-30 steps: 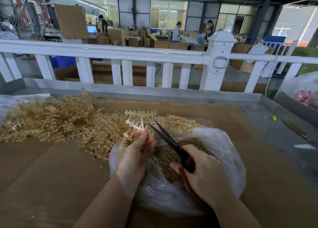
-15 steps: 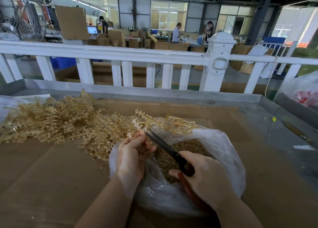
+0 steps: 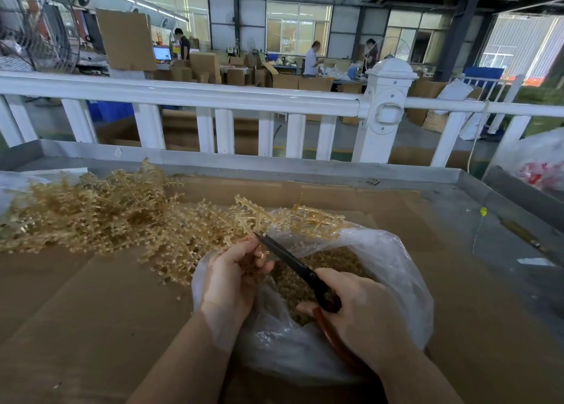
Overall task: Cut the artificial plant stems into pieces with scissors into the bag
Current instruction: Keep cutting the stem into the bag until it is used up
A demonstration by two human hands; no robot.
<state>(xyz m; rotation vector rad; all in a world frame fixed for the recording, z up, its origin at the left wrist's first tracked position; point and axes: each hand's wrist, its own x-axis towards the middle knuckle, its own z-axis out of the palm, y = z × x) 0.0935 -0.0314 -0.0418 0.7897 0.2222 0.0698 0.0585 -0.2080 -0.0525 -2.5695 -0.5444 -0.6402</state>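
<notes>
Our left hand [image 3: 229,278] and right hand [image 3: 363,309] are bare: no gloves, and no rings on the fingers [image 3: 262,264]. Back from the fingers, our wrists and forearms [image 3: 183,361] show no sleeves.

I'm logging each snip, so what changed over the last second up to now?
The black scissors in the right hand went from open blades to closed on the pale gold plastic stem, which the left hand lowered toward the clear plastic bag. Both grips, the bag and the loose gold stem pile stayed put.
</notes>
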